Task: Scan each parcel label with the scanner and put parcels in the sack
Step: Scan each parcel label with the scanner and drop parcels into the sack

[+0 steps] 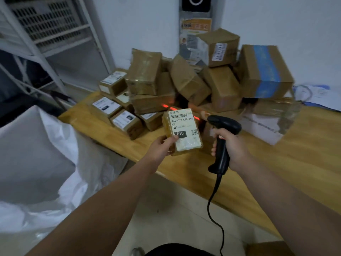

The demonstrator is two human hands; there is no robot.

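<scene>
Gripping a labelled parcel in left hand, black scanner in right hand, above wooden worktop.

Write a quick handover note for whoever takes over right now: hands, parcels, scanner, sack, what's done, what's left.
Left hand holds a small labelled parcel, label up, over the wooden table.
Right hand grips the corded scanner aimed its way; the red beam lands on boxes behind, not on the barcode.
Pile of parcels sits on the table; white sack at the left, inside not visible.
Done: count sacked cannot be told. Left: scan this parcel, sack it, then work through the pile.
</scene>
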